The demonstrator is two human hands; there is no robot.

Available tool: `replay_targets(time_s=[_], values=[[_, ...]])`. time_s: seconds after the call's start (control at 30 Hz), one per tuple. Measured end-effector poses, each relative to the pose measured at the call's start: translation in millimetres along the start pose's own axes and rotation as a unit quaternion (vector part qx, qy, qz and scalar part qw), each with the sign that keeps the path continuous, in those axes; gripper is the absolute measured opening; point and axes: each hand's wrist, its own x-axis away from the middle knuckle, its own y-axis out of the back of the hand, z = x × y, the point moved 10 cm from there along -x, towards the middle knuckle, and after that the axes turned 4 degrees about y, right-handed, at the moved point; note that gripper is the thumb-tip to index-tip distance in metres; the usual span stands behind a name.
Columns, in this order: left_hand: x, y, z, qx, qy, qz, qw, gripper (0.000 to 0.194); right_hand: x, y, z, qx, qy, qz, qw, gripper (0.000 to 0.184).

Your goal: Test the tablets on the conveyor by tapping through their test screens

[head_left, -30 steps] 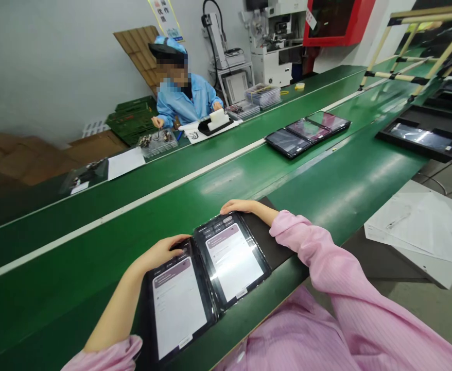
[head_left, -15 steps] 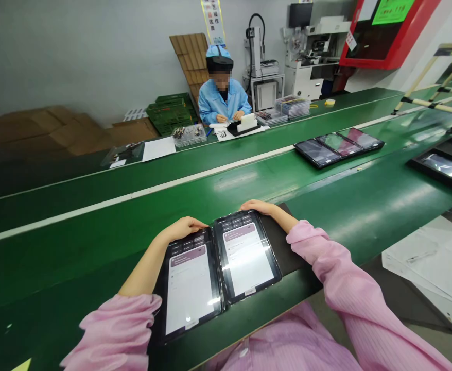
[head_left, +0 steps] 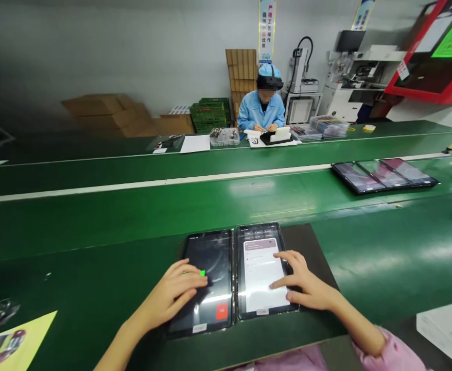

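Green tabletop (head_left: 94, 273) is carrying the dark left tablet (head_left: 210, 252) and bright right tablet (head_left: 255, 286), side by side. We are seemingly working both screens, left hand (head_left: 172, 292) and right hand (head_left: 307, 283) reaching over 1 each, every grip spread; further touches are calling for light fingertips.

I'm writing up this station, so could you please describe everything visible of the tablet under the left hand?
The tablet is a thin, dark, glossy rectangle, apparently edged with clear film. Its mostly black screen shows a red square at lower right and a green patch partly hidden by the left hand, whose fingers reach over it. A pale label marks its near edge. It lies face up, close beside another lit tablet.
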Motion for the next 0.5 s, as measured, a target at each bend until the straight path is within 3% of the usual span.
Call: replay_targets(time_s=[0.07, 0.23, 0.37, 0.43, 0.5], values=[[14.0, -10.0, -11.7, 0.017, -0.022, -0.001, 1.0, 0.032, 10.2, -4.6, 0.4, 0.037, -0.032, -0.025, 0.998, 0.031], [22.9, -12.5, -26.4, 0.012, -0.028, -0.121, 0.992, 0.036, 7.7, -8.7, -21.5, 0.124, -0.093, -0.118, 0.981, 0.032], [20.2, -16.2, -30.5, -0.05, 0.023, -0.179, 0.982, 0.036, 19.4, 8.1, -48.6, 0.165, -0.193, -0.262, 0.931, 0.042], [19.6, -16.1, -31.1, -0.078, 0.066, -0.205, 0.973, 0.04, 23.3, 10.9, -47.6, 0.16, -0.181, -0.294, 0.925, 0.045], [20.0, -15.6, -33.4, -0.103, 0.099, -0.231, 0.962, 0.046, 19.8, 7.1, -37.3, 0.161, -0.13, -0.275, 0.939, 0.044]])
